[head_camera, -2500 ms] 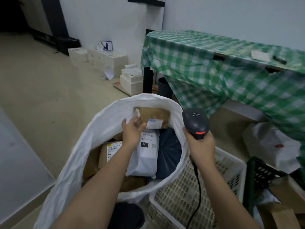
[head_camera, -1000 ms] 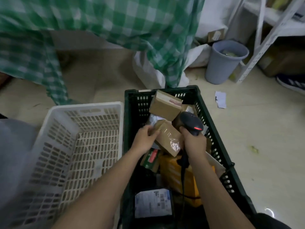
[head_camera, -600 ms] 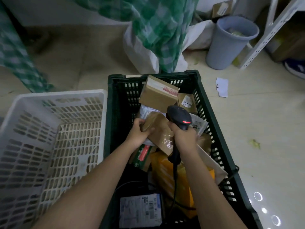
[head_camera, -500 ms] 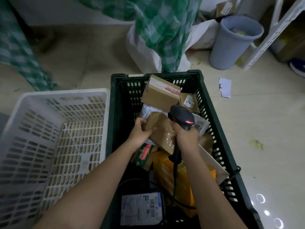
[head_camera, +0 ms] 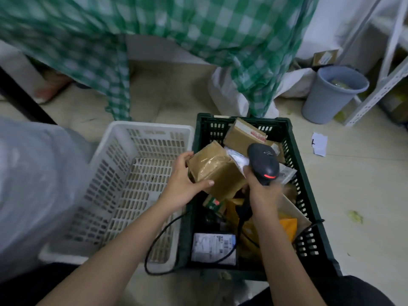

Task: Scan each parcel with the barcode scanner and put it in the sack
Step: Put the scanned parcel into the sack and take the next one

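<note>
The sack (head_camera: 28,184) is blurred and cut off by the left edge. The scanner (head_camera: 263,163) handle is hidden inside the right hand (head_camera: 263,195), and the label print (head_camera: 213,245) in the crate is too small to read.

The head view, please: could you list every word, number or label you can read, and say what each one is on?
None can be read.
White shipping label in the dark green crate: barcode and print too small.
Upper cardboard box: red printed tape, blurred.
Barcode scanner: small mark on the head, illegible.
Paper scrap on the floor: one dark mark, unclear.
Tape-wrapped parcel: no text visible.
</note>
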The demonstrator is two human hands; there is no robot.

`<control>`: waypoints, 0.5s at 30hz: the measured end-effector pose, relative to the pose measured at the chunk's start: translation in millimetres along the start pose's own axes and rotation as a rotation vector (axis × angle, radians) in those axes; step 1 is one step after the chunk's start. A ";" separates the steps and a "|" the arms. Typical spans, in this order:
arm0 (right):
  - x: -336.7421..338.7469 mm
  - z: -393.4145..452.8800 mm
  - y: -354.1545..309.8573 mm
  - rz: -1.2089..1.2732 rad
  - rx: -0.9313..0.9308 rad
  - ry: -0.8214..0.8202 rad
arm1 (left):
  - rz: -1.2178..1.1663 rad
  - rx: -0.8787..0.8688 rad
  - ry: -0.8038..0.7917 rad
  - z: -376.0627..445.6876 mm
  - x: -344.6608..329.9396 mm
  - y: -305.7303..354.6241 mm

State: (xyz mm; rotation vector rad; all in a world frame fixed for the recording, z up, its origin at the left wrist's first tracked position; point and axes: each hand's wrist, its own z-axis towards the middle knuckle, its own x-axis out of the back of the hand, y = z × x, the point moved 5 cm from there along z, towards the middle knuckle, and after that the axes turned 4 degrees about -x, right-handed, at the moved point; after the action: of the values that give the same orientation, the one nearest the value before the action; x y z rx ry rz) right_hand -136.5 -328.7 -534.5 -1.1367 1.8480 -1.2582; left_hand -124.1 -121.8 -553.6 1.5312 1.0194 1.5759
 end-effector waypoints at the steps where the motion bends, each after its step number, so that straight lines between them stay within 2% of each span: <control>1: -4.6 -12.9 -2.4 -0.005 0.020 -0.035 | 0.031 -0.023 0.007 -13.2 16.2 2.9; 9: -66.2 -108.7 -1.7 -0.202 0.145 -0.395 | 0.249 -0.152 -0.032 -119.8 102.6 -9.4; 13: -81.9 -143.3 20.5 -0.274 0.126 -0.501 | 0.310 -0.208 -0.054 -159.9 118.3 -34.5; 15: -80.2 -153.7 34.8 -0.271 0.093 -0.501 | 0.306 -0.209 -0.050 -175.2 122.5 -48.0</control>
State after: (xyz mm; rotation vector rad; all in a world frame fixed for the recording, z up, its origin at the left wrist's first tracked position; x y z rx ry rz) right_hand -242.4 -189.1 -511.0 -1.5230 1.2856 -1.0599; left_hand -307.1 -2.0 -540.5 1.6258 0.5903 1.7786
